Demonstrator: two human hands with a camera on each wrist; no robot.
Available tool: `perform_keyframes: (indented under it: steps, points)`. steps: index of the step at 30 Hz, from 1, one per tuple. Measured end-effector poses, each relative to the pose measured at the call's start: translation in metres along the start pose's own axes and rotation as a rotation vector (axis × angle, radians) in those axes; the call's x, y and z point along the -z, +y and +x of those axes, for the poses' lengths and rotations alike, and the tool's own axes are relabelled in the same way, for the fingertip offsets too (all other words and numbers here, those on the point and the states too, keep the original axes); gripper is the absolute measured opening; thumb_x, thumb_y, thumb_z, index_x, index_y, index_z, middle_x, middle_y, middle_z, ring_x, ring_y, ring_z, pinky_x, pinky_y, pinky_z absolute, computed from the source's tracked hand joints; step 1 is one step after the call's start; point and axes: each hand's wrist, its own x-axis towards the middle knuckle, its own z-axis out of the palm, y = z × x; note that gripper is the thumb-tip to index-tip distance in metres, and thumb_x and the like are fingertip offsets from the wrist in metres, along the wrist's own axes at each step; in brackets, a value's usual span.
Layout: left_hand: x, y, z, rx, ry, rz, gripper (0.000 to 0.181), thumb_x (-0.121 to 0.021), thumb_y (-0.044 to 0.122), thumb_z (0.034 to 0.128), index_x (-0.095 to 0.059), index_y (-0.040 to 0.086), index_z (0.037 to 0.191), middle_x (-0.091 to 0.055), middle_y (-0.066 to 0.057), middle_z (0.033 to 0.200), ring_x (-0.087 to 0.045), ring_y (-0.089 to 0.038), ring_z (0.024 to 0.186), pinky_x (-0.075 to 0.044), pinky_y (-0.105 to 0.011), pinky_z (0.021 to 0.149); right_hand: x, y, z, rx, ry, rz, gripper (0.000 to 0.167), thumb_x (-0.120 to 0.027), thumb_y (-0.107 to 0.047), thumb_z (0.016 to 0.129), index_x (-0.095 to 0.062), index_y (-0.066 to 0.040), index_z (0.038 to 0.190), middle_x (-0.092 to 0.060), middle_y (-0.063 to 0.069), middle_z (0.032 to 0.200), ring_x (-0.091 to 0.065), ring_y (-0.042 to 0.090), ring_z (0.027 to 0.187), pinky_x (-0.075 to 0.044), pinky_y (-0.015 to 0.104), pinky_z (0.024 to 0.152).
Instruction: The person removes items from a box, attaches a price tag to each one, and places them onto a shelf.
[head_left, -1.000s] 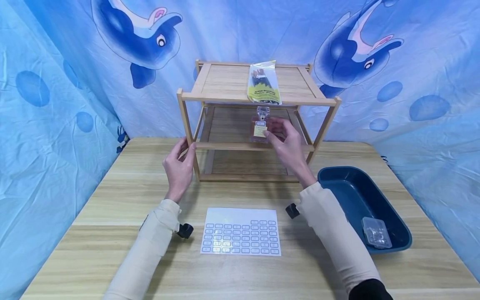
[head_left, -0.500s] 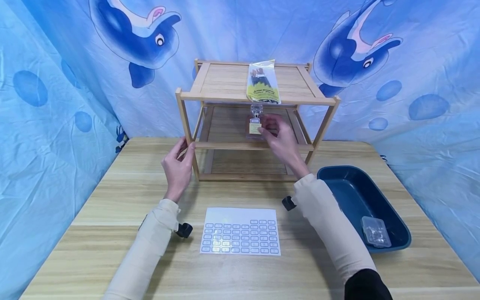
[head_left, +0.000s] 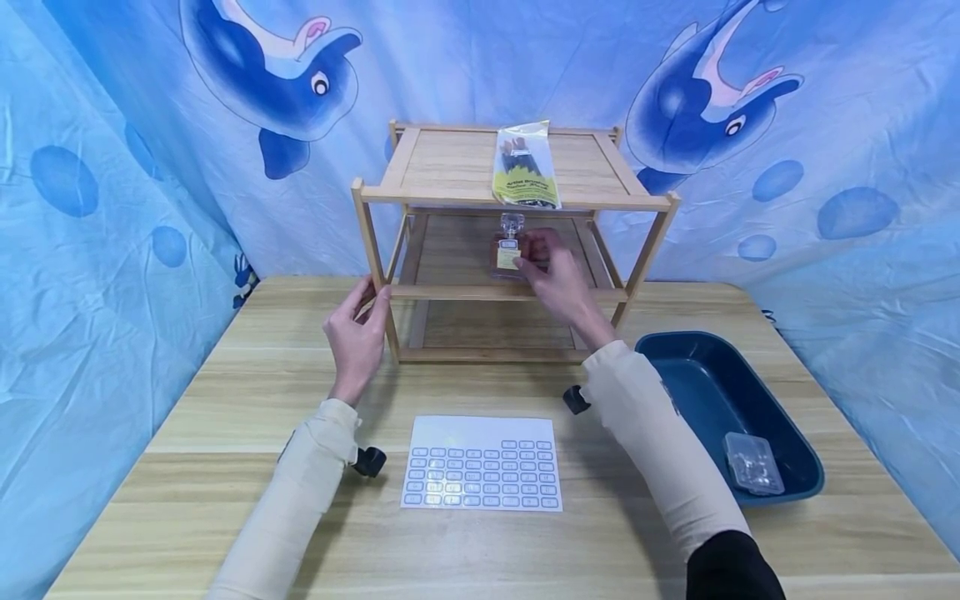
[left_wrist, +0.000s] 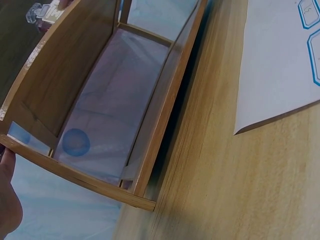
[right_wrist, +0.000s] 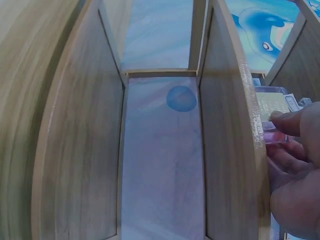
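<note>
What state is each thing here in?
Bottle: upright, capped
Rack: standing upright
Packet: lying on the rack's top
Sheet: label side up, blank along its top
Tub: uncovered
Clear box: inside the tub; whether shut, unclear
Left hand: gripping the rack
Right hand: pinching the bottle

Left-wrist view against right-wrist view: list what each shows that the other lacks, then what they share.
Only the left wrist: the left hand at the wooden rack, and the sheet of printed labels on the table.
Only the right wrist: part of a printed dolphin, and the right hand well into frame, its thumb on the bottle; the left wrist catches just a sliver of that hand.
Both: the rack, the bottle, the table and the blue backdrop.
</note>
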Motion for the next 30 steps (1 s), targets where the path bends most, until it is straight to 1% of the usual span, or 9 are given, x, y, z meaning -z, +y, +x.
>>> perform_keyframes:
  steps: [3,7,9,11,14,23,25,28,30]
  points:
    - [-0.001,0.004,-0.002,0.004,0.0,0.001,0.032,-0.067,0.001,0.0999,-0.065,-0.009,0.13,-0.069,-0.028,0.119,-0.069,-0.039,0.111,-0.057,-0.038,0.091,0.002,-0.001,0.002,-0.016,-0.022,-0.046,0.041,-0.067,0.0,0.098,-0.051,0.007,0.134,-0.063,0.019,0.116,-0.062,0.031,0.112,-0.051,0.037,0.098]
    - [-0.001,0.021,-0.004,0.004,0.0,-0.007,0.031,-0.065,-0.003,0.0996,-0.064,-0.013,0.129,-0.067,-0.033,0.119,-0.067,-0.045,0.111,-0.056,-0.033,0.091,0.004,-0.001,0.003,-0.034,-0.054,-0.08,0.044,-0.066,-0.002,0.099,-0.049,0.006,0.139,-0.063,0.019,0.118,-0.061,0.031,0.114,-0.05,0.037,0.1]
    - [-0.001,0.03,-0.005,0.003,-0.002,-0.01,0.031,-0.065,-0.004,0.0995,-0.064,-0.014,0.128,-0.068,-0.033,0.118,-0.067,-0.045,0.111,-0.056,-0.03,0.091,0.004,-0.001,0.004,-0.038,-0.062,-0.089,0.046,-0.066,-0.003,0.1,-0.047,0.006,0.141,-0.063,0.019,0.119,-0.062,0.031,0.114,-0.051,0.038,0.1]
    - [-0.001,0.036,-0.006,0.002,-0.003,-0.011,0.03,-0.064,-0.004,0.0994,-0.064,-0.015,0.128,-0.068,-0.033,0.118,-0.067,-0.045,0.111,-0.055,-0.026,0.09,0.005,-0.001,0.004,-0.046,-0.066,-0.1,0.048,-0.066,-0.004,0.1,-0.046,0.006,0.143,-0.063,0.019,0.12,-0.062,0.03,0.114,-0.05,0.038,0.1]
    - [-0.001,0.038,-0.006,0.001,-0.003,-0.011,0.03,-0.064,-0.004,0.0993,-0.064,-0.014,0.128,-0.068,-0.032,0.117,-0.067,-0.045,0.11,-0.055,-0.026,0.089,0.005,-0.002,0.004,-0.055,-0.066,-0.112,0.051,-0.066,-0.005,0.1,-0.045,0.005,0.146,-0.064,0.019,0.12,-0.062,0.03,0.114,-0.05,0.037,0.1]
    - [-0.001,0.034,-0.005,0.01,0.003,-0.015,0.031,-0.065,-0.004,0.0993,-0.063,-0.014,0.129,-0.068,-0.032,0.118,-0.067,-0.045,0.111,-0.056,-0.028,0.09,0.006,-0.003,0.002,-0.07,-0.069,-0.137,0.056,-0.069,-0.009,0.099,-0.045,0.002,0.149,-0.064,0.017,0.123,-0.062,0.029,0.115,-0.05,0.038,0.101]
    - [-0.002,0.034,-0.005,0.01,0.002,-0.011,0.031,-0.065,-0.003,0.0993,-0.064,-0.014,0.128,-0.068,-0.032,0.118,-0.067,-0.045,0.111,-0.056,-0.028,0.09,0.006,-0.003,0.001,-0.063,-0.062,-0.139,0.057,-0.07,-0.01,0.099,-0.045,0.001,0.149,-0.064,0.017,0.124,-0.063,0.029,0.115,-0.05,0.038,0.101]
    - [-0.002,0.035,-0.006,0.009,0.001,-0.011,0.031,-0.065,-0.003,0.0994,-0.064,-0.014,0.129,-0.068,-0.033,0.118,-0.067,-0.044,0.111,-0.056,-0.031,0.091,0.006,-0.004,-0.002,-0.026,-0.043,-0.132,0.056,-0.07,-0.01,0.099,-0.047,0.0,0.149,-0.065,0.018,0.124,-0.063,0.03,0.117,-0.049,0.038,0.103]
    - [-0.001,0.037,-0.006,0.013,0.002,-0.012,0.031,-0.065,-0.003,0.0996,-0.063,-0.013,0.129,-0.068,-0.032,0.119,-0.067,-0.044,0.111,-0.056,-0.033,0.091,0.007,-0.004,-0.006,0.002,-0.012,-0.121,0.055,-0.069,-0.01,0.098,-0.048,-0.001,0.149,-0.065,0.017,0.124,-0.063,0.03,0.118,-0.049,0.038,0.104]
